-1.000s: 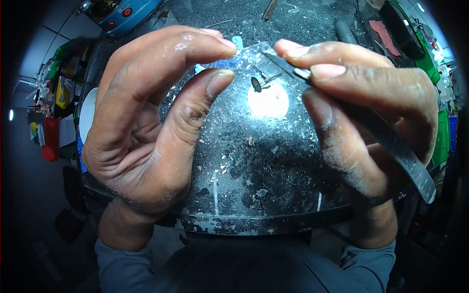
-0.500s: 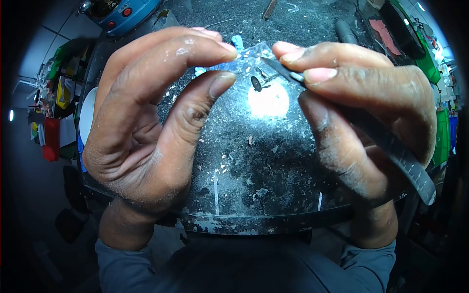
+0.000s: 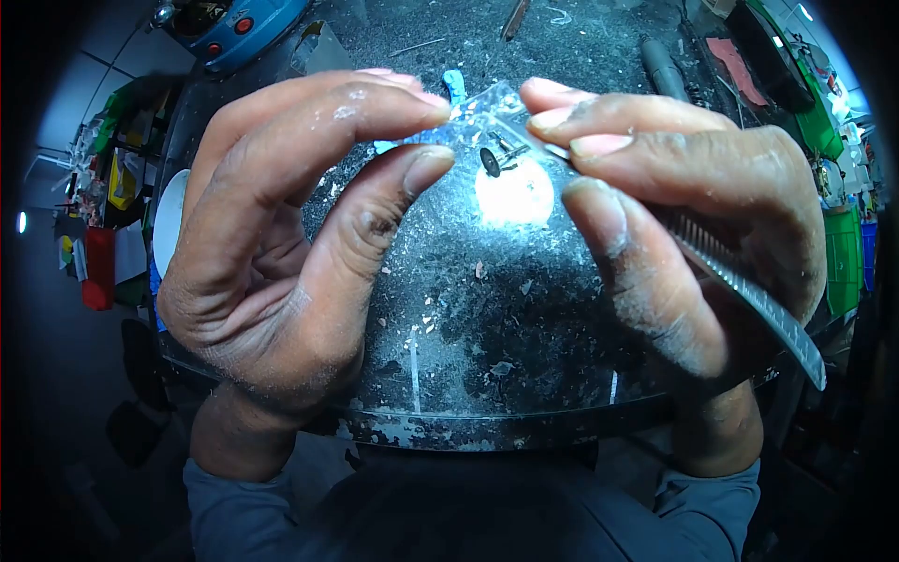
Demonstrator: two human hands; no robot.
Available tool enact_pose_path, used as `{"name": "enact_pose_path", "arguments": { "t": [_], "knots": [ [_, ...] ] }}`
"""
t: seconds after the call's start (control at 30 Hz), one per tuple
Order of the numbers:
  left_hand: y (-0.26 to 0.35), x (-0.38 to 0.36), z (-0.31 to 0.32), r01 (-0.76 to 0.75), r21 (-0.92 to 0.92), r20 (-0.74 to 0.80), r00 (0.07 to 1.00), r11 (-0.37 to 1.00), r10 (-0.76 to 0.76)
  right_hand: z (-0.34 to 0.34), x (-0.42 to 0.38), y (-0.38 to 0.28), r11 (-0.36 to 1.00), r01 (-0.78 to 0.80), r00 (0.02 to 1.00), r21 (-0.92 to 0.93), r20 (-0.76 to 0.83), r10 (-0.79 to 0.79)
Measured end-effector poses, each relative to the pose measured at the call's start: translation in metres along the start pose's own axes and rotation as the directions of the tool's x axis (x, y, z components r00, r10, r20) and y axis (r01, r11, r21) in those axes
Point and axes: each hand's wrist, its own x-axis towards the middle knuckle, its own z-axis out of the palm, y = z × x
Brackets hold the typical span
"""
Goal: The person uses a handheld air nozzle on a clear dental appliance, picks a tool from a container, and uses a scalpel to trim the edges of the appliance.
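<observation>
A clear, shiny plastic piece (image 3: 483, 114) is pinched between the thumb and fingertips of my left hand (image 3: 267, 244). Its outline is hard to follow against the bright, speckled table behind. My right hand (image 3: 698, 187) is closed around a scalpel (image 3: 754, 292), its flat metal handle, marked like a ruler, slanting down to the right below the palm. The scalpel's front end points toward the plastic's right side; whether it touches cannot be made out. Below the gap between my hands lies a small dark disc on a metal shank (image 3: 490, 162).
A dark worktable (image 3: 468, 347) is strewn with chips and dust. A bright light spot (image 3: 515, 194) falls on it. At the back stand a blue machine with red buttons (image 3: 245, 23), a grey handpiece (image 3: 662, 67), a reddish sheet (image 3: 735, 70) and a small blue piece (image 3: 454, 84).
My right hand has shifted slightly left, and the scalpel has rolled, so its blade shows as a thin edge instead of a dark flat. My left hand has barely moved.
</observation>
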Motion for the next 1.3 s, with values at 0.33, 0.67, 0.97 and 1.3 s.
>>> {"name": "enact_pose_path", "arguments": {
  "t": [0.33,0.67,0.97,1.3],
  "knots": [
    [0.0035,0.0016,0.0002,0.042,-0.013,-0.002,0.999,0.999,-0.042,0.0005,-0.0004,0.0051,0.995,-0.006,1.0,0.102,0.002,0.006],
    [0.0015,0.0021,-0.0005,0.006,-0.007,0.003,1.0,1.0,-0.006,0.0,0.0006,0.0048,0.998,-0.003,1.0,0.057,-0.002,0.003],
    [0.0021,0.0018,-0.0011,0.006,0.011,0.01,1.0,1.0,-0.006,-0.0026,0.003,0.0035,0.999,0.039,0.998,-0.031,0.055,-0.037],
    [0.0024,0.0013,-0.0025,-0.009,0.032,0.025,1.0,0.999,0.008,-0.0012,0.0,0.0043,0.999,0.016,0.999,0.045,0.041,-0.017]
  ]
}}
